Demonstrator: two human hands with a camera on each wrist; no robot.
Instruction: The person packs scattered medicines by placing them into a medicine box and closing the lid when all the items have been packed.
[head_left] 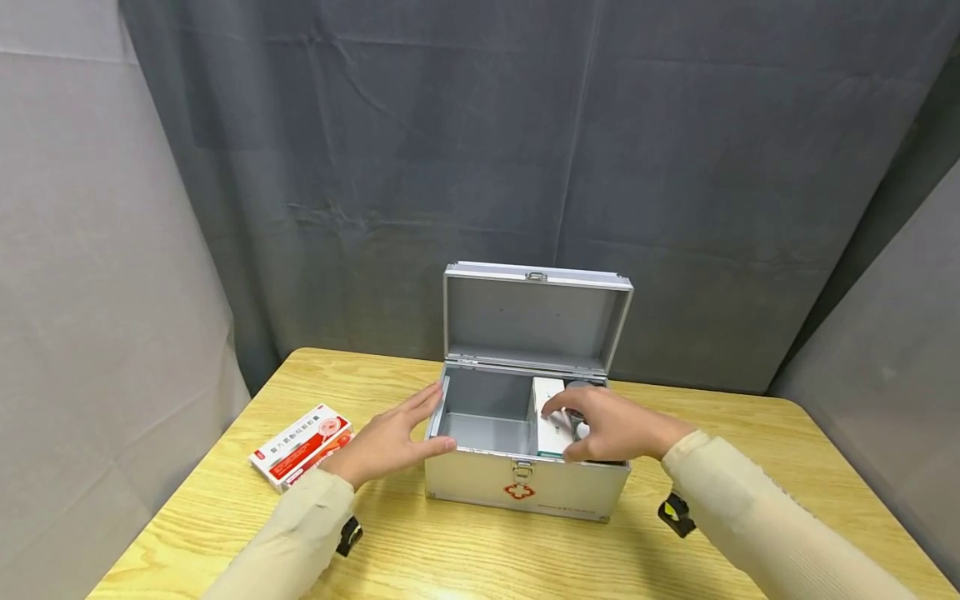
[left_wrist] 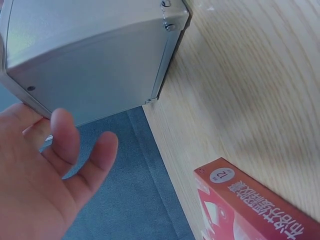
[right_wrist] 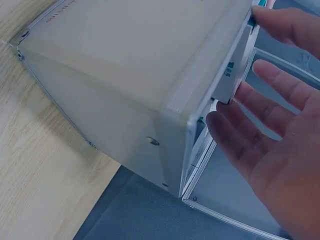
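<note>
A silver metal first-aid case [head_left: 480,479] with a red cross emblem stands with its lid [head_left: 536,317] raised. My left hand [head_left: 401,437] has its fingers spread at the case's left rim; in the left wrist view, fingertips meet the case's edge. Over the right part of the case is my right hand [head_left: 611,421], fingers loosely bent beside a white box [head_left: 549,396] standing inside. In the right wrist view, the thumb [right_wrist: 280,25] lies by a green-edged part and other fingertips are near a white box with teal print [right_wrist: 232,75]. Its fingers partly hide the right compartment.
Left of the case, a white-and-red medicine box [head_left: 300,442] lies beside an orange-red medicine box [left_wrist: 250,200] on the wooden table [head_left: 465,558]. A dark grey curtain [head_left: 375,167] hangs behind the table. Both wrists carry small black devices [head_left: 677,512].
</note>
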